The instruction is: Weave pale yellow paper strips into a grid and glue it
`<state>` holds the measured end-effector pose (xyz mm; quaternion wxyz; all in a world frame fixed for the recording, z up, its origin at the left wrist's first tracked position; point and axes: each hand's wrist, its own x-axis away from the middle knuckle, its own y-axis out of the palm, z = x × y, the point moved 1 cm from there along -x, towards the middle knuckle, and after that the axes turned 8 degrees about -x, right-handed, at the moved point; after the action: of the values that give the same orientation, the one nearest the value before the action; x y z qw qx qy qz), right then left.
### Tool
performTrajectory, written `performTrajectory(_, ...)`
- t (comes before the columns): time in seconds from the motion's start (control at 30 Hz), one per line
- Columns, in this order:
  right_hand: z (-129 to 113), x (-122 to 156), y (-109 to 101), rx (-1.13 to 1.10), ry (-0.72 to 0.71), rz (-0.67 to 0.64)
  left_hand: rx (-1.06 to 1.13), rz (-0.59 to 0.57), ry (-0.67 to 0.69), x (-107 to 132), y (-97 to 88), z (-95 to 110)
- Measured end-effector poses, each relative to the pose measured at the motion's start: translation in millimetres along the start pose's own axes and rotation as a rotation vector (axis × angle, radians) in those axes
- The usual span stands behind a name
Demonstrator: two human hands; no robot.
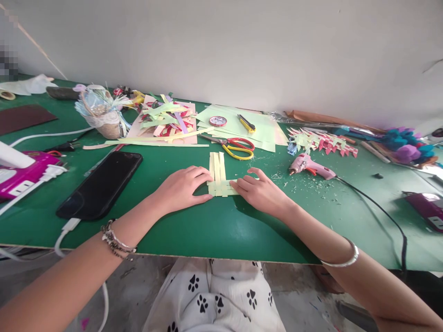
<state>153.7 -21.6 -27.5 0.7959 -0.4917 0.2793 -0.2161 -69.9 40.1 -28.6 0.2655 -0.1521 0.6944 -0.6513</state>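
Pale yellow and green paper strips (217,167) are interlaced into an L shape on the green table, one arm pointing away from me and one to the right. My left hand (188,186) rests at the left edge of the weave, thumb and fingers apart, fingertips touching the paper. Bent fingers of my right hand (258,189) are closed down on the strips running right, with one finger lifted; its thumb is hard to make out. Just beyond lie scissors (238,148) with red and yellow handles.
Light green paper sheets (214,114) carry a yellow cutter (246,123) and a round dial (218,121). Loose strips (169,115) are heaped at back left. A black phone (100,184) lies left, plugged into a cable. A pink glue gun (311,167) with its cord lies right, among scraps.
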Motion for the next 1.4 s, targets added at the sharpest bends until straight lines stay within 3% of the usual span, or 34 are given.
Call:
performTrajectory(0.33, 1.2, 2.3, 1.8, -0.006, 0.046, -0.025, -0.012, 0.030, -0.022, 2.5, -3.9, 0.0)
performTrajectory(0.53, 1.6, 2.5, -2.8, -0.177, 0.118, -0.050, 0.006, 0.053, 0.008, 2.1, -3.2, 0.5)
performTrajectory(0.73, 5.8, 2.4, -6.3, -0.583, 0.391, 0.006, 0.037, 0.027, 0.023, 1.2, -3.5, 1.1)
performTrajectory(0.83, 6.9, 0.5, 2.6, -0.613, 0.488, -0.052, 0.066, 0.009, 0.021, 0.1, -4.0, 1.8)
performTrajectory(1.0, 7.3, -5.4, 9.3, -0.579, 0.516, -0.153, 0.097, -0.012, 0.020, -1.2, -4.4, 1.1)
performTrajectory(1.2, 10.3, -14.2, 5.6, -0.612, 0.606, -0.135, 0.106, -0.015, 0.016, -1.5, -4.4, -0.4)
performTrajectory(1.4, 11.7, -17.7, 9.6, -0.700, 0.544, -0.095, 0.082, -0.030, -0.015, -2.5, -1.8, 2.4)
